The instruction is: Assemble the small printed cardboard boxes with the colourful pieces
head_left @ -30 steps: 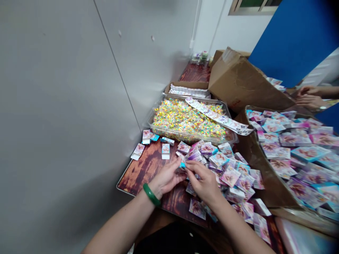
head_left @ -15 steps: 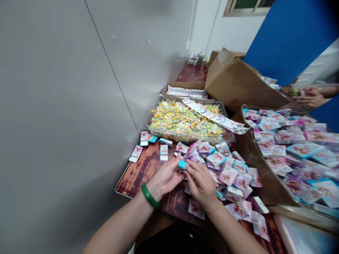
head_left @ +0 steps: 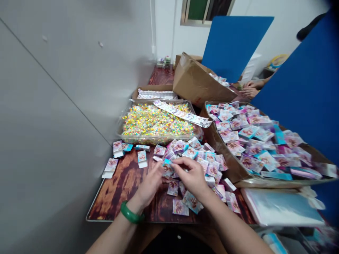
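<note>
Between my hands is a small blue printed box (head_left: 167, 168), above the dark wood-patterned table (head_left: 124, 192). My right hand (head_left: 191, 173) pinches its right side between thumb and fingers. On the box's left side, my left hand (head_left: 151, 181), with a green bangle (head_left: 131, 213) at the wrist, has its fingers closed against it, slightly blurred. A heap of similar purple and blue boxes (head_left: 213, 168) lies just right of and behind my hands. Several boxes with open flaps, one of them upright-facing (head_left: 142, 158), lie to the left.
Behind stands a clear tray (head_left: 159, 138) of colourful beaded packets with a printed strip (head_left: 182, 114) across it. A large carton (head_left: 225, 158) full of boxes stands right, plastic bags (head_left: 283, 208) before it. Another person's hands (head_left: 250, 90) show at the back right. A grey wall borders the left.
The view has swung right, so the table sits further left. The box between my hands now shows its printed broad face. More loose boxes are visible near the table's front edge.
</note>
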Action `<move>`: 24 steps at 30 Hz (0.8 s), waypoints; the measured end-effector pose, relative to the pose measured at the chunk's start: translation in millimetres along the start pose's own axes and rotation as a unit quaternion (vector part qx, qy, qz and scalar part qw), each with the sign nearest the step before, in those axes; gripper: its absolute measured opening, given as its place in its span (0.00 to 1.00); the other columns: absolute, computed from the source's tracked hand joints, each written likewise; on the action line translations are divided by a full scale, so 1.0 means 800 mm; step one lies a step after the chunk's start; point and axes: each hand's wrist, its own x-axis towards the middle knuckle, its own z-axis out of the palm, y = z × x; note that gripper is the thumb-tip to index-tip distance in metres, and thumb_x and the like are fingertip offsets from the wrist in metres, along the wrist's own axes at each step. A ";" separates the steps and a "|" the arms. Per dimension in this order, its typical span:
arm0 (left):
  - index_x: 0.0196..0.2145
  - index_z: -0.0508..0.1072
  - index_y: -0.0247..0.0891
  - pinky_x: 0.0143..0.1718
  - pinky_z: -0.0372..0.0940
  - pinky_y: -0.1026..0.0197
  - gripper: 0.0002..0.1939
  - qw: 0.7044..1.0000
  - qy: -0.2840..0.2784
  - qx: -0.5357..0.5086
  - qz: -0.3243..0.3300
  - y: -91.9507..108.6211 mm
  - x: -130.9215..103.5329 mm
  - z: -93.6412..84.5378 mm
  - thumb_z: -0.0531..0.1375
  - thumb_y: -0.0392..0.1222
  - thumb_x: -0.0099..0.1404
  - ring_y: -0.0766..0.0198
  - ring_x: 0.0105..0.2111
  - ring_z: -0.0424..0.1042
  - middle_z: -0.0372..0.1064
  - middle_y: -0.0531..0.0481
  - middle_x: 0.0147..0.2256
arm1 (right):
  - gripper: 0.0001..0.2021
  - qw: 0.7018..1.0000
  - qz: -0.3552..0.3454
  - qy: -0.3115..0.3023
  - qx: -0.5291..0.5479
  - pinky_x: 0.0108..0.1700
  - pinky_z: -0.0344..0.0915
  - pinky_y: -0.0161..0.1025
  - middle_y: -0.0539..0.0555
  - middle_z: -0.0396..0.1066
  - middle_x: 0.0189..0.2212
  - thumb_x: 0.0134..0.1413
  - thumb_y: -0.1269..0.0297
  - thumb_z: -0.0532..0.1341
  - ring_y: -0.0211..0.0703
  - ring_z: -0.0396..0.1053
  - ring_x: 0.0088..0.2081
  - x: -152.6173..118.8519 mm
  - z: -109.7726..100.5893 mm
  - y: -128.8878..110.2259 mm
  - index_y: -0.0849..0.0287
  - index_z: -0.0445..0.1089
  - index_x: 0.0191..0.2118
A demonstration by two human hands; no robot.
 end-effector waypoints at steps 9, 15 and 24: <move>0.37 0.68 0.38 0.36 0.58 0.65 0.12 0.975 -0.046 0.194 0.100 0.015 -0.013 0.000 0.63 0.44 0.57 0.65 0.32 0.62 0.64 0.54 0.31 | 0.04 0.970 0.073 -0.133 0.191 0.39 0.70 0.41 0.54 0.76 0.33 0.47 0.62 0.66 0.44 0.73 0.36 0.003 -0.023 0.004 0.56 0.77 0.28; 0.33 0.69 0.38 0.38 0.56 0.65 0.14 0.970 -0.036 0.217 0.101 0.015 -0.010 -0.001 0.68 0.41 0.50 0.63 0.34 0.61 0.64 0.54 0.31 | 0.10 0.940 0.183 -0.219 0.188 0.35 0.69 0.39 0.52 0.76 0.28 0.38 0.60 0.71 0.41 0.73 0.30 0.021 -0.046 -0.009 0.59 0.76 0.27; 0.31 0.69 0.38 0.35 0.54 0.66 0.12 0.968 -0.037 0.223 0.105 0.012 -0.004 0.001 0.67 0.41 0.51 0.65 0.31 0.59 0.62 0.55 0.28 | 0.05 0.966 0.104 -0.228 0.057 0.35 0.66 0.38 0.50 0.73 0.26 0.42 0.68 0.65 0.40 0.70 0.31 0.027 -0.047 -0.016 0.59 0.69 0.22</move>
